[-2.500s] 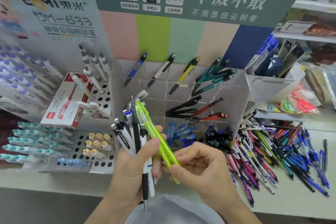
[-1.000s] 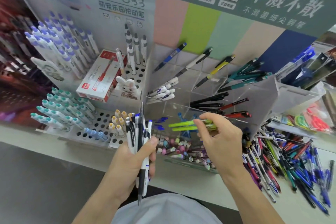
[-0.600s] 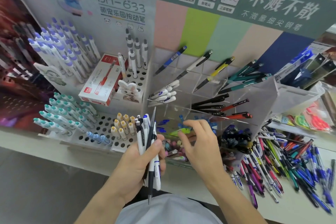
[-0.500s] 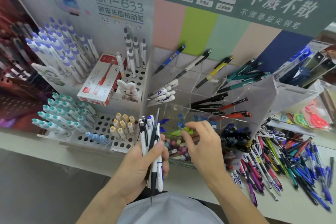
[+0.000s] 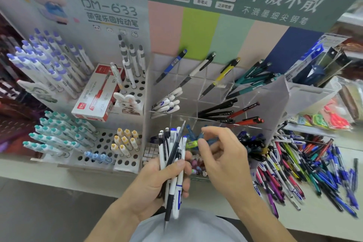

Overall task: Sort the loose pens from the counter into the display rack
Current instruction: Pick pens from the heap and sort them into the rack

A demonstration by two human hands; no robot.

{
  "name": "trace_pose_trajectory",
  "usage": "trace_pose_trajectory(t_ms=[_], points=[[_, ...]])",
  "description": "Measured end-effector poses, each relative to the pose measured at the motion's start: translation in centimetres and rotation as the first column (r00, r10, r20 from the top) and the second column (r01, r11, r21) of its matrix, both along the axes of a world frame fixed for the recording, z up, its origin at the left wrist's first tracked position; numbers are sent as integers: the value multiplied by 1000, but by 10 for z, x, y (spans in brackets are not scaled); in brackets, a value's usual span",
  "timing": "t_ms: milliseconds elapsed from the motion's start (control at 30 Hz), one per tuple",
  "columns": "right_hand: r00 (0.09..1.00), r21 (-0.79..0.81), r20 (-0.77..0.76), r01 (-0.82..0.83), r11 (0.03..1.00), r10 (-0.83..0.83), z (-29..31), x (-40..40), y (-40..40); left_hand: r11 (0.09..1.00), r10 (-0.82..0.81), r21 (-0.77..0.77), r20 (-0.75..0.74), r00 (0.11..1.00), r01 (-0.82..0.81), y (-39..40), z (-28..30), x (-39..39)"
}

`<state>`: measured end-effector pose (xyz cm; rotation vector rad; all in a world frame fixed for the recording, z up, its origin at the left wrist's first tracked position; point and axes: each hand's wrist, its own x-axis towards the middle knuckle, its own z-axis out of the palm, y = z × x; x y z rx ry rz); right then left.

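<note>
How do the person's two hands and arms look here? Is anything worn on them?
Both the left hand and the right hand are bare: no gloves, rings, watch or bracelets show. Both forearms are uncovered too, with no sleeves in view as far as the frame edge. The nails on the visible fingers look short and unpainted.

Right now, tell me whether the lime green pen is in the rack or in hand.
In the rack: the lime green pen lies in a lower compartment, the right hand open beside it.
</note>
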<state>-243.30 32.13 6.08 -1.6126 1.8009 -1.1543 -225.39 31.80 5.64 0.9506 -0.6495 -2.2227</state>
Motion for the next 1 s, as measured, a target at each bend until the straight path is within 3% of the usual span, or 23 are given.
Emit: trace_pose_trajectory(t_ms=[67, 133, 433, 533, 700, 833, 1000], points=[[957, 199, 286, -102, 975, 42, 12, 1, -2, 997, -72, -25, -5, 997, 72, -1, 3, -2], [896, 345, 440, -223, 912, 52, 15, 3, -5, 987, -143, -68, 33, 989, 145, -2, 8, -6], [786, 345, 614, -185, 920, -72, 27, -24, -13, 993, -113, -19, 23, 993, 114, -9, 23, -22], [790, 278, 602, -73, 958, -114, 43, -38, -14, 1000, -27, 7, 74, 997, 27, -12, 20, -24], [764, 163, 614, 125, 979, -200, 78, -63, -3, 994, 82, -87, 185, 979, -67, -19, 24, -19], [728, 243, 660, 28, 970, -186, 71, -47, 12, 973, 213, -129, 193, 958, -190, -22, 26, -23], [703, 378, 697, -191, 906, -143, 43, -17, 21, 971, 227, -125, 228, 947, -203, -17, 23, -34]])
